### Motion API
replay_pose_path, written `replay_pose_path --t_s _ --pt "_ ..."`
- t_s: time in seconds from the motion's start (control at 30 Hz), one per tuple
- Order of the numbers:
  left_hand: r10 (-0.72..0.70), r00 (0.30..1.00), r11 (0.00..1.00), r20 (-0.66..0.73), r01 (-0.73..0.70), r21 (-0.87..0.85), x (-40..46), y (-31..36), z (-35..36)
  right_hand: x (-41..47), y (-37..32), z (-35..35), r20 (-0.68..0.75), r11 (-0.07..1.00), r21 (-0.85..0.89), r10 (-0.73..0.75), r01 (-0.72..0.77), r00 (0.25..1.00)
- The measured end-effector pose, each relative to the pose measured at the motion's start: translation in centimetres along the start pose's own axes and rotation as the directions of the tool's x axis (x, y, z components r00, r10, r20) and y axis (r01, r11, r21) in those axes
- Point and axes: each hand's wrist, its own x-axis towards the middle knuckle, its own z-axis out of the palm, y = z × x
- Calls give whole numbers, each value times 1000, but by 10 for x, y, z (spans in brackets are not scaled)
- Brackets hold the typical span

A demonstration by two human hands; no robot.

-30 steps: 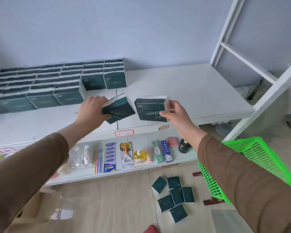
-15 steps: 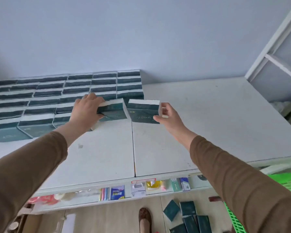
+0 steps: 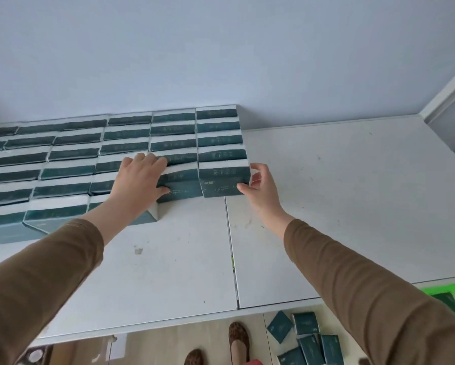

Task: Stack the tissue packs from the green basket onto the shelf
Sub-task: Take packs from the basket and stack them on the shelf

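Note:
Rows of dark green tissue packs (image 3: 126, 146) with white top edges stand against the wall on the white shelf (image 3: 339, 206). My left hand (image 3: 139, 177) grips one pack (image 3: 180, 184) that rests at the front of the second column from the right. My right hand (image 3: 259, 187) holds another pack (image 3: 222, 180) by its right end, set at the front of the rightmost column. The two packs sit side by side and touch. A corner of the green basket (image 3: 450, 288) shows at the lower right, with a dark pack inside it.
Several loose tissue packs (image 3: 305, 335) lie on the wooden floor below the shelf's front edge. My feet in brown shoes (image 3: 236, 338) stand beside them. A white frame post (image 3: 447, 98) rises at the right end of the shelf.
Both hands moved forward from above the shelf's front edge to the stacked rows. The two packs went from held in the air to resting on the shelf at the front of the right columns.

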Motion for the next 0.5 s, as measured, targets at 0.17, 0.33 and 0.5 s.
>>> replay_pose_path --t_s 0.17,0.33,0.5 --pt "33 999 999 -8 -34 -2 -1 7 2 -6 -11 13 -113 995 -94 19 -30 993" --pt "31 1000 999 1 -31 -13 -12 13 -6 -36 -20 2 -73 984 -117 126 -134 989" --pt "114 990 982 -79 -124 -143 -28 53 -25 -101 -19 -37 -112 951 -286 86 -115 990"
